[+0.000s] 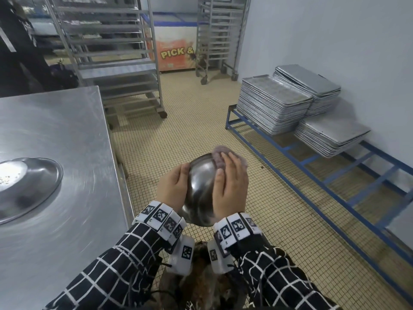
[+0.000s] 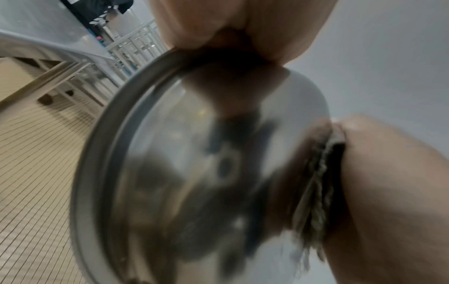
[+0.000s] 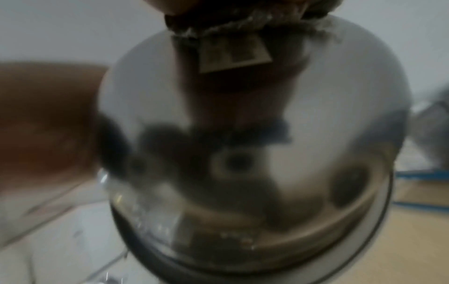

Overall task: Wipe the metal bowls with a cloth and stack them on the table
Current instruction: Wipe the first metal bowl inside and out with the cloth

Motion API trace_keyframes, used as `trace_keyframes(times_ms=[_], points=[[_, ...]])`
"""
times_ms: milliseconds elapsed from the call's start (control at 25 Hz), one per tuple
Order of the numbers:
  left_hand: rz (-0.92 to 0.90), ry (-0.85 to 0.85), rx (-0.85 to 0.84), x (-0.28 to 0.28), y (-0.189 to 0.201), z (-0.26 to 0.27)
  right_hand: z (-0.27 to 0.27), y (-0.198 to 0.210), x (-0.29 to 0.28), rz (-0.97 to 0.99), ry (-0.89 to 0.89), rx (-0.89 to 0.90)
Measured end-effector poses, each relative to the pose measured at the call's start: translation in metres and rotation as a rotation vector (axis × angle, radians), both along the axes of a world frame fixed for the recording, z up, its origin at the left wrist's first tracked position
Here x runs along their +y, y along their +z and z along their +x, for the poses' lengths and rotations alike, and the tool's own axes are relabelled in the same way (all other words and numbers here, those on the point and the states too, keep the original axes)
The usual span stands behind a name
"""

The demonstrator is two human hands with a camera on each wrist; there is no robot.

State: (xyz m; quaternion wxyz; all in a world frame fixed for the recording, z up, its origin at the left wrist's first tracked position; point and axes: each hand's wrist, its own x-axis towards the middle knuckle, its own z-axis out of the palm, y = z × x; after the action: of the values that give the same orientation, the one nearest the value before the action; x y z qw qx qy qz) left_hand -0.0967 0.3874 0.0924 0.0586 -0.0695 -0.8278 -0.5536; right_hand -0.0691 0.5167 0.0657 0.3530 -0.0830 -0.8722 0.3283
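I hold a shiny metal bowl [image 1: 201,186] [image 2: 194,173] [image 3: 243,134] over the tiled floor, just right of the steel table [image 1: 67,130], with its rounded outside facing me. My left hand [image 1: 178,175] [image 2: 218,28] grips its rim on the left side. My right hand [image 1: 232,182] [image 2: 388,192] lies flat over a greyish-purple cloth [image 1: 220,156] [image 2: 318,182] [image 3: 230,25] and presses it against the bowl's outer curve. A second metal bowl [image 1: 26,186] lies on the table at the far left.
Stacks of metal trays [image 1: 272,104] sit on a low blue frame [image 1: 312,175] along the right wall. Wheeled tray racks [image 1: 111,52] and a chest freezer [image 1: 174,50] stand at the back. A person in dark clothes [image 1: 17,52] is beyond the table.
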Motion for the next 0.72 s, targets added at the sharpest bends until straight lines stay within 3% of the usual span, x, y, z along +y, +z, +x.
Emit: trace_keyframes(times_ms=[80, 160, 200, 240, 400, 520, 640, 720], points=[[0.049, 0.036, -0.068, -0.005, 0.002, 0.001, -0.001, 0.0, 0.01, -0.349, -0.001, -0.045], [0.139, 0.062, -0.126, -0.009, 0.003, 0.004, 0.002, -0.011, 0.022, -0.855, 0.028, -0.189], [0.169, 0.068, -0.138, -0.01, 0.001, 0.005, 0.005, -0.017, 0.028, -1.028, 0.033, -0.258], [0.176, 0.069, -0.137, -0.012, -0.003, 0.004, 0.007, -0.022, 0.032, -1.08, 0.031, -0.316], [0.042, -0.015, -0.127, -0.02, -0.023, -0.001, 0.017, -0.01, 0.047, -0.816, 0.01, -0.372], [-0.028, -0.131, -0.146, -0.024, -0.028, -0.003, 0.017, 0.01, 0.057, -0.558, 0.175, -0.412], [-0.139, -0.307, -0.157, -0.018, -0.019, 0.0, 0.007, 0.019, 0.057, -0.134, 0.324, -0.502], [-0.209, -0.344, -0.17, -0.012, -0.014, 0.002, 0.003, 0.019, 0.051, 0.043, 0.356, -0.448]])
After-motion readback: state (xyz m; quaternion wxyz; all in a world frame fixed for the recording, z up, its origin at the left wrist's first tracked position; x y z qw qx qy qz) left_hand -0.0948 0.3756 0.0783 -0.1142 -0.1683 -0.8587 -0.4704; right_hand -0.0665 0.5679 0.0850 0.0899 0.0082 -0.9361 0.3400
